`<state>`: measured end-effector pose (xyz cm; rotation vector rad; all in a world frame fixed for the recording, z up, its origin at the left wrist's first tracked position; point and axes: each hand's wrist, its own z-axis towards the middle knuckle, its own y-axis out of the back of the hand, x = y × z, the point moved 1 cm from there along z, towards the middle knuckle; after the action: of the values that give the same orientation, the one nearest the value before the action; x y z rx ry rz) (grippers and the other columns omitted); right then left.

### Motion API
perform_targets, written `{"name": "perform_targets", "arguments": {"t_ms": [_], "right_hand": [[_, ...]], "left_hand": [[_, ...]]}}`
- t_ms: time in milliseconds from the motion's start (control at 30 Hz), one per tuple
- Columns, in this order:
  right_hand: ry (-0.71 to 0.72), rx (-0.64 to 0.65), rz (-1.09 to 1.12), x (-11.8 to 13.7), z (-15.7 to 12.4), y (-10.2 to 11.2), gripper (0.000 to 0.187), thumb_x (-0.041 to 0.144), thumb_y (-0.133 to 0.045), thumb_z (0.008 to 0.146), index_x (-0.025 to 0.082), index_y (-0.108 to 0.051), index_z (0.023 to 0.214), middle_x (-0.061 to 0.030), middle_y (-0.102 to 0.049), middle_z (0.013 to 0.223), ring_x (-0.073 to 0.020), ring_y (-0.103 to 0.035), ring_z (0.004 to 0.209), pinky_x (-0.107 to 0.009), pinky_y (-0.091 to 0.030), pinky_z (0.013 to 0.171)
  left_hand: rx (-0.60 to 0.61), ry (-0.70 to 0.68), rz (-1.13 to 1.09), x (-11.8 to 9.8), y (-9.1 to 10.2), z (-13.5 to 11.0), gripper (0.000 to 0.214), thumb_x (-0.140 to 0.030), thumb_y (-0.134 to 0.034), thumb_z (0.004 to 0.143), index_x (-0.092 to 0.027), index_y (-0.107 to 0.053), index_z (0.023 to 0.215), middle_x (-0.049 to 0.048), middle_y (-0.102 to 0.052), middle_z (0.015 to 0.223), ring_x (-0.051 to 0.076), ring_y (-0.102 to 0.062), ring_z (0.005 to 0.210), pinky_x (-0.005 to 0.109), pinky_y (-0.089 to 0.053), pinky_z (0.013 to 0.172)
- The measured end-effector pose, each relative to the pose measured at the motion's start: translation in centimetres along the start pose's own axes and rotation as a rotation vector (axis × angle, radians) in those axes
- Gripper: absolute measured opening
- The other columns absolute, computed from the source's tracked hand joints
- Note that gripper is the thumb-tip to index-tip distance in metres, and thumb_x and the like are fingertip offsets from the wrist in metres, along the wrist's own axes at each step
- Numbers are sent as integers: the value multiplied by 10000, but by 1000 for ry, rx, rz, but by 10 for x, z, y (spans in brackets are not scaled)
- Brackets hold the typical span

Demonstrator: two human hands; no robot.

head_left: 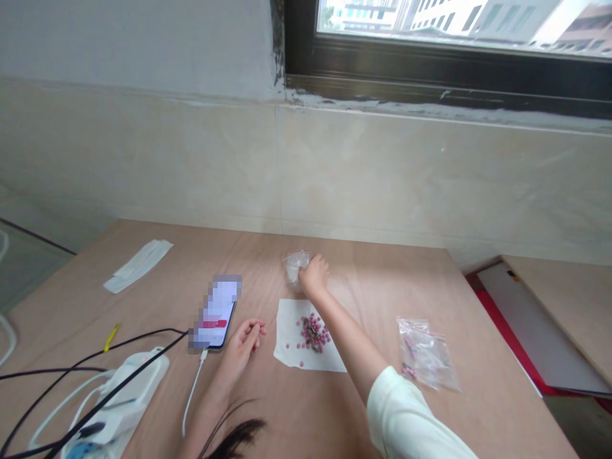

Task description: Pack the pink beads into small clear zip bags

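Note:
My right hand [314,275] reaches across to the far side of the desk, its fingers curled at the right edge of a small clear plastic bag [295,266] with whitish contents. Nearer to me lies a white sheet of paper [287,319] bearing a pile of pink beads [313,331], some darker bits among them and a few beads apart from the pile. My right forearm covers the sheet's right side. Just left of the paper, my left hand [246,336] rests on the desk with fingers bent together; whatever they may hold is too small to make out.
A charging phone [218,312] lies left of my left hand. Black cables and a white power strip [129,389] occupy the near left. A white folded strip [138,264] lies farther back. On the right is a clear zip bag [425,354] with pink pieces. The wall borders the desk's back.

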<state>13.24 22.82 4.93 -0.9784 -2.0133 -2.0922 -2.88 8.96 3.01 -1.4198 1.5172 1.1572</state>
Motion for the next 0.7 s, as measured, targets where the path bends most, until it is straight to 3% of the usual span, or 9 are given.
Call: {"name": "perform_targets", "arguments": {"t_ms": [200,367,500,600,700], "right_hand": [[23,-1,-11,-2,-5,0,234,120,-430,733,87,-486,958,-186,-546,956,-274,-478,920,-343,-342,734],[42,-117,19,-19,-13,24,225,229,-450,748,102,-510,923,-185,-491,981,-283,-435,929,-360,-322,743],[52,-280,26,-83,-36,61,270,223,-453,726,89,-522,950,-158,-498,960,-272,-428,913,-357,-305,767],[-151,-374,-181,-147,-57,83,372,221,-477,696,49,-522,1023,-203,-482,1028,-330,-405,941,-389,-303,747],[-346,-277,-359,-198,-74,92,346,254,-476,702,34,-574,951,-229,-500,1027,-357,-429,909,-411,-317,699]], "left_hand": [[12,-5,-2,-2,-5,0,363,-497,-513,675,-155,-533,793,-1,-555,682,78,-420,471,209,-353,475],[26,-4,-10,5,-4,-4,345,-475,-496,703,-154,-529,826,0,-551,705,78,-417,486,199,-340,470],[19,-7,-23,9,-3,-8,327,-455,-500,708,-153,-530,829,-1,-556,709,74,-412,489,193,-333,471],[14,-10,-42,9,-6,-12,315,-445,-509,702,-153,-531,819,-7,-559,694,68,-405,478,190,-330,469],[6,-9,-58,6,-14,-17,318,-450,-523,681,-150,-532,786,-14,-557,664,65,-397,460,193,-327,463]]}}
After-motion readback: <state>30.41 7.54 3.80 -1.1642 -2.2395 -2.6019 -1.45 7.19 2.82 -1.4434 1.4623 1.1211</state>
